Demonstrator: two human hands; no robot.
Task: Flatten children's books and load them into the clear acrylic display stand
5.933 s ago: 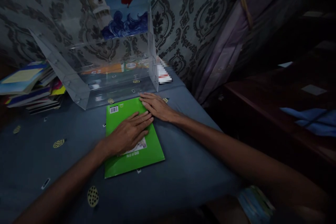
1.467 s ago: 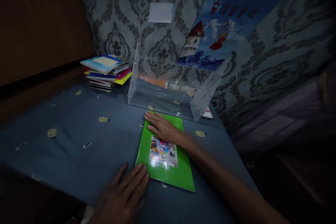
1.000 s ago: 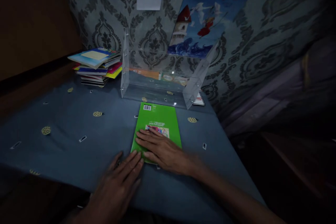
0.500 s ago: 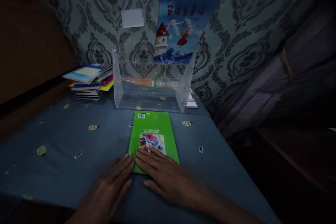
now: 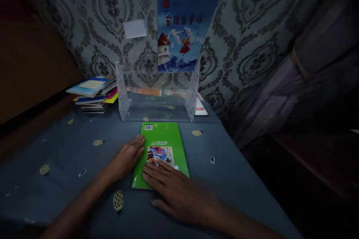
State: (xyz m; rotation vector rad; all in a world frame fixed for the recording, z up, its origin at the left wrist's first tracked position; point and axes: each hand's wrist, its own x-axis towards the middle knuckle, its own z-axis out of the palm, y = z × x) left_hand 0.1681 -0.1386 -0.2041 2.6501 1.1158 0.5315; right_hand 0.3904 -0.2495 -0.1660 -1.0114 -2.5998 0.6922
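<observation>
Far left on your blue-clothed table (image 5: 224,183): book pile (image 5: 94,93). Next, your left hand (image 5: 127,157), grip loose, fingers nearly straight, tips touching the green book's left edge. Centre: green book (image 5: 165,134), flat, just before the clear stand (image 5: 154,114). Your right hand (image 5: 171,186) lies open on the book's lower part, fingers reaching its printed picture, thumb off the near edge. Above, rightward: blue book (image 5: 179,30), upright. Far right: tied curtain (image 5: 269,86).
</observation>
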